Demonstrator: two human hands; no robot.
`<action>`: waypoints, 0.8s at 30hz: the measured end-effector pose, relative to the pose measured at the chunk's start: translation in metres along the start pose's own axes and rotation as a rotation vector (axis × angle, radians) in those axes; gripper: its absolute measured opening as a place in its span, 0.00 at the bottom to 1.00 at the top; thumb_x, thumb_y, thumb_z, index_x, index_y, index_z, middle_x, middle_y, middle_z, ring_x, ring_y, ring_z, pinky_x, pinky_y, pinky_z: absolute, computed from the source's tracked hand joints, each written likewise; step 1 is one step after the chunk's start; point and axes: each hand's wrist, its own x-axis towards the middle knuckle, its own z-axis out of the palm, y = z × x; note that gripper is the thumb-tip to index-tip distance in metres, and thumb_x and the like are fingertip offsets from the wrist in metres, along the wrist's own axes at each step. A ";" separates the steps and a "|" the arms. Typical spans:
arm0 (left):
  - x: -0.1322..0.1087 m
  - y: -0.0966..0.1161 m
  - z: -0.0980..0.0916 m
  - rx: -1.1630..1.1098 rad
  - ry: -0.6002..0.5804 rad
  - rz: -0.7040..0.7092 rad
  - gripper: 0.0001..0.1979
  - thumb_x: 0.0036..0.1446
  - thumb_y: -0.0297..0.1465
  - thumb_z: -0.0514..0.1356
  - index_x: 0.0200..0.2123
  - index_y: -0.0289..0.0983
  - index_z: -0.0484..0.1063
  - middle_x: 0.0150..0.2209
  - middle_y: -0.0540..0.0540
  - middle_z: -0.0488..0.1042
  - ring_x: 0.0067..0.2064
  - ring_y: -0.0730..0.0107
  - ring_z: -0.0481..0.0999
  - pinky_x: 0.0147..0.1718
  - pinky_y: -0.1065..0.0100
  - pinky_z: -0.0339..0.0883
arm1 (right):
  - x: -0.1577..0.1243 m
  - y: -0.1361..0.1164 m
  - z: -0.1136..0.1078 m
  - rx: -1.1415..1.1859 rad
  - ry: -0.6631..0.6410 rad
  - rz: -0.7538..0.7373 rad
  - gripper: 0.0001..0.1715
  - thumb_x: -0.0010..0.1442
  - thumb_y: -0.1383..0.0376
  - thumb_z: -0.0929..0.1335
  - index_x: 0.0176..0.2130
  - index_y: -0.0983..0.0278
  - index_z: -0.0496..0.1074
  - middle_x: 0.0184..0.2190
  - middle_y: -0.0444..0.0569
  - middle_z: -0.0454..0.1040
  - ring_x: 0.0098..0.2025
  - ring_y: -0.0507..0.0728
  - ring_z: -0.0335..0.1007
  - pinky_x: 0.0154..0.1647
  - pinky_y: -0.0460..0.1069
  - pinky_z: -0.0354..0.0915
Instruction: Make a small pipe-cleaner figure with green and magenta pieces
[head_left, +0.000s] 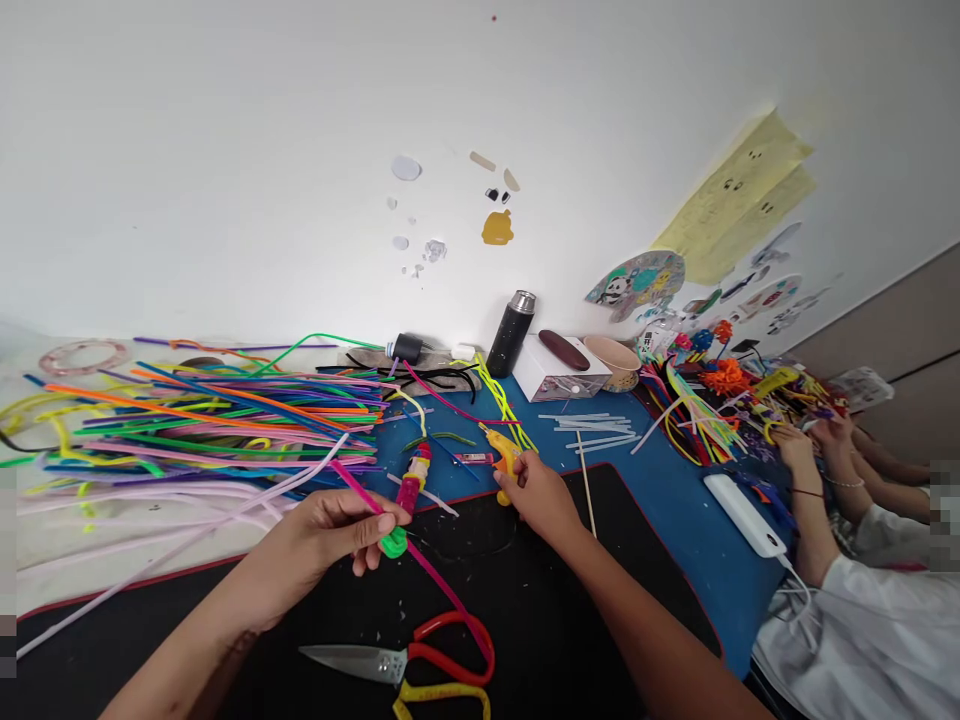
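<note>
My left hand (337,530) is closed in a pinch on a pink pipe cleaner (442,590) that ends in a green twisted piece (393,544) and trails down toward the scissors. My right hand (541,497) is wrapped round the handle of a yellow glue gun (501,455) resting on the blue table top. Between the hands lies a small pipe-cleaner figure (412,482) in magenta, red and yellow. Red-handled scissors (405,662) lie on the black mat (525,610) near me.
A big heap of coloured pipe cleaners (195,420) covers the left. Glue sticks (592,428), a thin wooden stick (586,497), a black flask (511,332) and a white box (559,375) sit farther back. Another person's hands (814,445) work at the right beside a white power strip (744,515).
</note>
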 end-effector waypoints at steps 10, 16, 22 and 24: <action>0.000 0.000 0.000 -0.019 0.014 0.002 0.23 0.43 0.50 0.79 0.34 0.37 0.89 0.24 0.44 0.79 0.26 0.68 0.73 0.26 0.70 0.67 | -0.007 0.004 0.007 0.117 0.116 -0.024 0.13 0.63 0.58 0.68 0.33 0.57 0.60 0.26 0.40 0.70 0.25 0.55 0.67 0.27 0.48 0.55; 0.004 -0.007 0.011 -0.154 0.048 -0.042 0.25 0.41 0.51 0.80 0.32 0.35 0.88 0.23 0.45 0.78 0.26 0.70 0.72 0.26 0.71 0.64 | -0.026 -0.006 0.000 0.366 0.103 -0.118 0.17 0.63 0.53 0.69 0.33 0.57 0.59 0.24 0.38 0.65 0.24 0.53 0.63 0.25 0.47 0.57; 0.010 -0.015 0.024 -0.181 0.153 -0.042 0.28 0.40 0.52 0.79 0.34 0.34 0.86 0.22 0.45 0.78 0.25 0.71 0.71 0.26 0.71 0.60 | -0.044 -0.053 0.009 0.601 0.022 -0.287 0.16 0.62 0.55 0.70 0.32 0.58 0.59 0.24 0.36 0.59 0.24 0.51 0.56 0.25 0.46 0.56; 0.011 -0.018 0.025 -0.191 0.173 -0.041 0.29 0.40 0.54 0.79 0.34 0.34 0.86 0.22 0.46 0.78 0.24 0.72 0.71 0.25 0.72 0.59 | -0.049 -0.073 0.018 0.626 0.010 -0.325 0.16 0.61 0.57 0.70 0.32 0.58 0.59 0.24 0.36 0.59 0.24 0.51 0.56 0.25 0.46 0.55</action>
